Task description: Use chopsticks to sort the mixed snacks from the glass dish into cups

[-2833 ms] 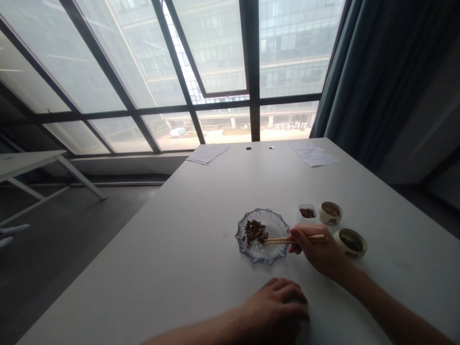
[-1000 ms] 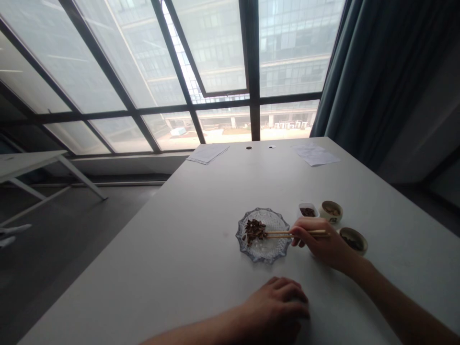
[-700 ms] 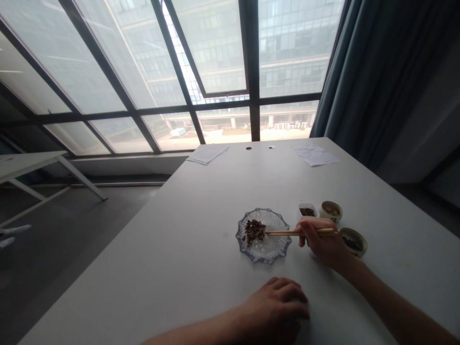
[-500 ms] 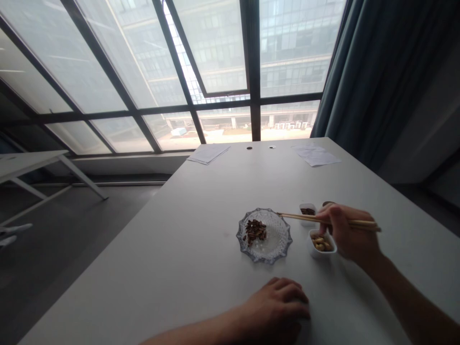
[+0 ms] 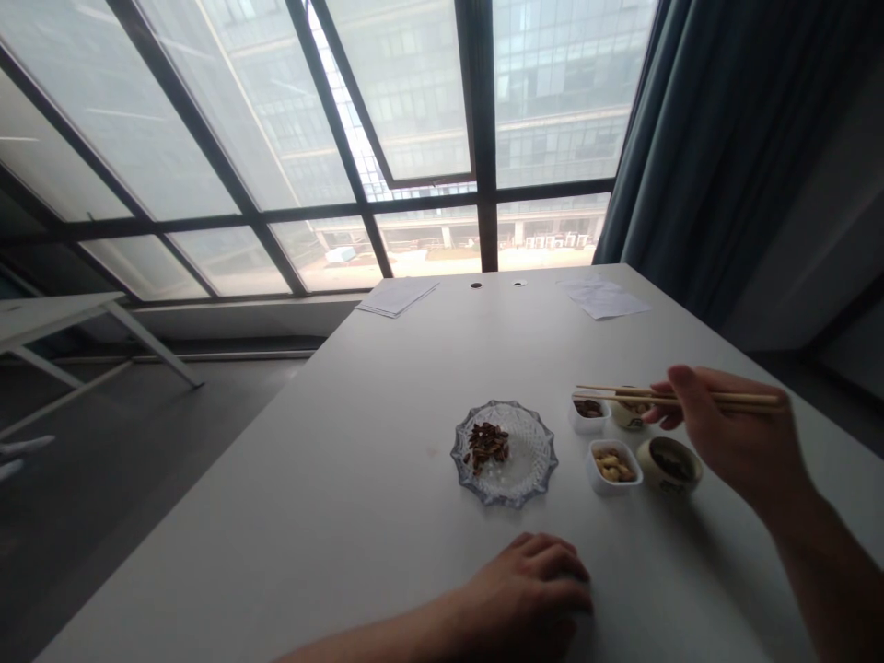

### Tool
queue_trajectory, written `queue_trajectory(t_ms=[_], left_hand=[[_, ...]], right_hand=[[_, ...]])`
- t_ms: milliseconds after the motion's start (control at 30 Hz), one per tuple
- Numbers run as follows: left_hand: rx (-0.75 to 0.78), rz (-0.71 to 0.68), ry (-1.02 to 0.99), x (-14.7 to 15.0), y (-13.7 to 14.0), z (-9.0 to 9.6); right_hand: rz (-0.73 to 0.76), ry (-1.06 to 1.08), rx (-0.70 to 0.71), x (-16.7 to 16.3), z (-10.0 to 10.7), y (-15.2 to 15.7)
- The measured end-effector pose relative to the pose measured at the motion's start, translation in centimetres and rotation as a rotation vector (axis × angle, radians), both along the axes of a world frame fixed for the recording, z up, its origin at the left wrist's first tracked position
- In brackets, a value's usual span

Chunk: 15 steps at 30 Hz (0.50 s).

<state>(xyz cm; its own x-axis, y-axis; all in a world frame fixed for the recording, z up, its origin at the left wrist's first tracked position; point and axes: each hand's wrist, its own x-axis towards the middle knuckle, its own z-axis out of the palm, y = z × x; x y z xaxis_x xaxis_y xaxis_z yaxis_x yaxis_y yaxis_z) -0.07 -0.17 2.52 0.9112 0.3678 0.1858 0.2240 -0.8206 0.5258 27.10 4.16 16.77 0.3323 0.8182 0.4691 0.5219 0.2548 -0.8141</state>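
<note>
Two slender, pale wooden chopsticks are hanging nearly level above a cluster of small vessels, their thin tips parting slightly with nothing visible between them. The bare right hand is grasping them towards their thick ends, its thumb pressing from above. In the view, the tips are overlapping the far rim of a small white plastic tub holding dark brown pieces; how high they are hovering, I cannot tell.

The step in hand is seemingly one of positioning the unloaded chopsticks over the vessels. Any pick from here is calling for aiming the tips at one vessel, lowering them inside its rim and pinching a piece firmly.

Beside that tub, a round cream ceramic bowl is sitting partly behind the chopsticks. Nearer the person, a second white plastic tub is holding tan-yellow pieces, with another round cream bowl standing to its right. Farther left, a scalloped clear-glass plate is bearing a heap of elongated dark brown pieces. Below it, the bare left hand is resting released on the smooth white table, fingers loosely curling.
</note>
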Motion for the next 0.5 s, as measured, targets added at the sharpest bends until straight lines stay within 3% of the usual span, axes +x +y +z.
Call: queue_trajectory(t_ms=[267, 500], left_hand=[[0.037, -0.018, 0.007, 0.0, 0.2, -0.4], [0.074, -0.006, -0.017, 0.1, 0.2, -0.8]], right_hand=[[0.595, -0.155, -0.137, -3.1, -2.3, 0.5], [0.701, -0.133, -0.163, -4.5, -5.1, 1.6]])
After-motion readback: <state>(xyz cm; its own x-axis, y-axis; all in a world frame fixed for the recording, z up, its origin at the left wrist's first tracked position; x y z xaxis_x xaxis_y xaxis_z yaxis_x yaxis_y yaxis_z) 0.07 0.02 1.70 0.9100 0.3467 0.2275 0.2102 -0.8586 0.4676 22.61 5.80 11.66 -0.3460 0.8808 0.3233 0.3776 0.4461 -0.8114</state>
